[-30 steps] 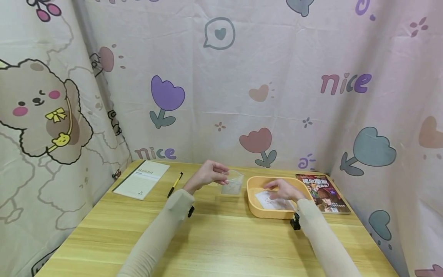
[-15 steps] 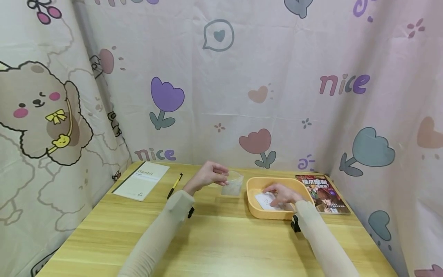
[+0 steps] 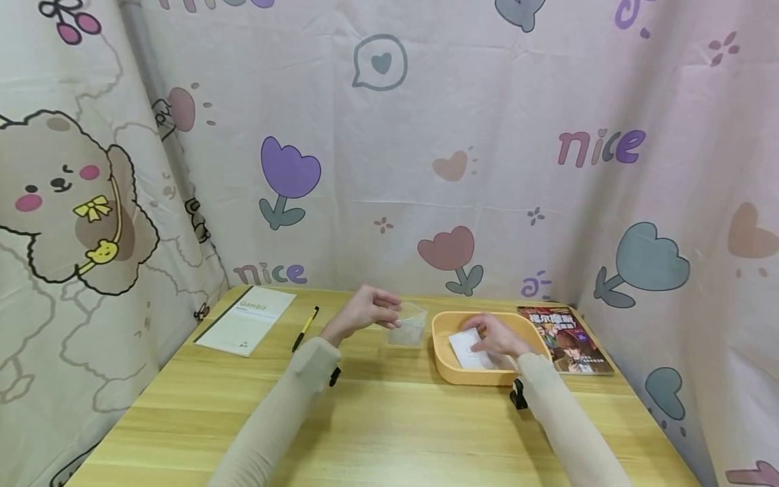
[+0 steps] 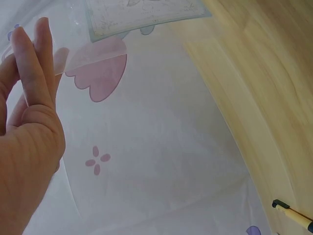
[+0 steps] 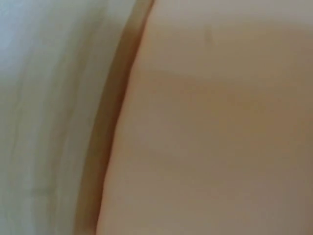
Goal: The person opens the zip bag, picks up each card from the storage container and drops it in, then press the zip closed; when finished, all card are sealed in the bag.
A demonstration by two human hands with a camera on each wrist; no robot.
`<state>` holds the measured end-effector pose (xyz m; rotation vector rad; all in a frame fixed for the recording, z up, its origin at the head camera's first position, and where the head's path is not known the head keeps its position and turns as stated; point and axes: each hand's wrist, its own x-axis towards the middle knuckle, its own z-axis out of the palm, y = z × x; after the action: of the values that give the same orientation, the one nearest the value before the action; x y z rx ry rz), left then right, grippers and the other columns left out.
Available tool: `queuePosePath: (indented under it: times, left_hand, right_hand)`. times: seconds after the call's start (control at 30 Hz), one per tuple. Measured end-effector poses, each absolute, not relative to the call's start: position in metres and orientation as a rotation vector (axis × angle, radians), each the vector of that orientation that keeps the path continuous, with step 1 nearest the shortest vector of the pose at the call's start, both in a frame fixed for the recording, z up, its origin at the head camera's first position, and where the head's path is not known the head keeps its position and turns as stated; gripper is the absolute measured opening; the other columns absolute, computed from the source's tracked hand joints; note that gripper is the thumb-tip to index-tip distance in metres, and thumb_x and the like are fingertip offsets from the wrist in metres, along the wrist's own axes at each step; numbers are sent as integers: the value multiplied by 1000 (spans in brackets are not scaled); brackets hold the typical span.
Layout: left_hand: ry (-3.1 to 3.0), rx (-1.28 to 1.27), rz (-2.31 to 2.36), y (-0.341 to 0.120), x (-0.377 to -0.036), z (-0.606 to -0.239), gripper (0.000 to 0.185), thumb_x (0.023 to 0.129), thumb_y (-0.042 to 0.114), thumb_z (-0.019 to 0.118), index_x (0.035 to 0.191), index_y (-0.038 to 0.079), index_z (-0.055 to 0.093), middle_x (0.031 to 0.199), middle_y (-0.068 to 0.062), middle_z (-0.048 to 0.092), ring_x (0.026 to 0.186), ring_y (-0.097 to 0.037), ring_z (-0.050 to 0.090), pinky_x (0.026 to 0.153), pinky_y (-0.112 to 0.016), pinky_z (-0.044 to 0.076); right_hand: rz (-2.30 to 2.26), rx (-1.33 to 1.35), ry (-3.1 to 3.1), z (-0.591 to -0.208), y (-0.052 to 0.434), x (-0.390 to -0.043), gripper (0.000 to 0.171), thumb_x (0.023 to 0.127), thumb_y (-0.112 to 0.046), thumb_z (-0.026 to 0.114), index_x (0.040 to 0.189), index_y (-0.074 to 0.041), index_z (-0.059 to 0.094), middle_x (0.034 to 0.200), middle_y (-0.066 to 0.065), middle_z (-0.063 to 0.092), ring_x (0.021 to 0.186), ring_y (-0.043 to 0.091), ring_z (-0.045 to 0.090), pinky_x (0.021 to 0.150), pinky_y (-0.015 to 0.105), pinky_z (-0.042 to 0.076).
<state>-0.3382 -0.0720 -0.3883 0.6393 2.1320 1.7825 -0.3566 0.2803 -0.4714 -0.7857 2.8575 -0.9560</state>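
Observation:
My left hand (image 3: 363, 314) pinches a clear plastic bag (image 3: 410, 328) by its upper edge, holding it up over the table. In the left wrist view the left hand (image 4: 34, 117) is at the left, and a pale card-like sheet with a greenish border (image 4: 146, 19) shows behind the clear plastic (image 4: 98, 56). My right hand (image 3: 498, 337) reaches into an orange-yellow plastic basket (image 3: 447, 372), its thumb and fingers gripping a white packet with faint printing (image 3: 465, 346), which is tilted. The right wrist view is filled by the basket's wall (image 5: 210, 137), so that hand is hidden there.
A magazine (image 3: 572, 341) lies partly behind the basket at the right. On the left are a pale notebook (image 3: 246, 321) and a yellow-black pen (image 3: 305, 329). A printed curtain (image 3: 365, 169) hangs behind the wooden table (image 3: 395, 426).
My right hand has come down onto the white packet in the basket and taken hold of it; the packet has turned and tilted. The left hand stays in place with the bag.

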Motion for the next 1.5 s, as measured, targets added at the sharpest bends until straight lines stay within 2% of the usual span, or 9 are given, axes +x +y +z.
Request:
queuePosePath:
  times: [0.23,0.43,0.5,0.6,0.8,1.0,1.17,1.3,1.5]
  left_hand:
    - [2154,639,1776,-73,-339,-385,39,86,-5,69,123,-12,60,115,-31,66,78,-25,75,76,-37,64]
    - [2155,632,1774,-73,-340,-385,38,86,-6,69,122,-12,61,113,-29,67,77,-24,75,74,-36,65]
    - [2154,630,1776,-73,-341,-386,38,85,-6,69,122,-12,61,112,-29,68,77,-24,75,74,-35,65]
    - [2155,629,1772,-73,-341,-386,38,86,-6,69,122,-12,61,113,-29,67,77,-24,75,74,-36,65]
    - [2157,627,1767,-72,-341,-385,40,86,-5,69,124,-13,59,115,-29,67,79,-24,75,75,-36,64]
    - [2138,626,1775,-71,-340,-386,41,86,-6,69,125,-14,58,114,-29,67,78,-24,74,74,-34,65]
    - [2146,628,1772,-70,-340,-386,40,86,-6,68,124,-14,58,111,-28,68,77,-23,74,74,-34,65]
    - [2153,638,1766,-71,-340,-385,41,86,-6,68,125,-15,57,111,-27,68,78,-24,74,76,-36,64]
    - [2157,617,1779,-73,-338,-385,40,86,-6,69,124,-14,58,113,-30,67,78,-25,75,75,-36,64]
  right_hand:
    - [-1110,-721,2777,-463,285,-357,43,78,-1,78,119,-3,67,110,14,66,87,18,57,73,22,51]
    - [-1185,-720,2733,-459,287,-354,46,81,-7,78,125,-1,64,108,16,66,88,17,58,71,21,53]
    - [-1208,-706,2718,-455,285,-351,47,83,-5,76,127,2,61,108,20,64,87,18,58,67,22,54]
    - [-1267,-640,2676,-453,284,-349,48,84,-6,75,130,-1,60,106,19,61,83,20,58,61,26,56]
    - [-1371,-498,2626,-451,285,-348,51,85,-10,76,132,-7,58,110,17,57,81,19,61,64,36,61]
    - [-1483,-482,2604,-451,284,-348,51,84,-5,75,130,-1,55,104,19,64,79,18,65,63,33,62]
    - [-1596,-486,2635,-444,281,-349,49,85,-5,75,130,-2,54,100,19,66,77,17,65,64,31,62]
    - [-1676,-507,2623,-437,277,-348,48,85,-3,74,128,-2,53,100,21,66,75,19,66,61,32,63]
    - [-1767,-549,2583,-428,265,-347,47,84,-2,75,126,-4,53,97,16,67,71,18,68,60,38,64]
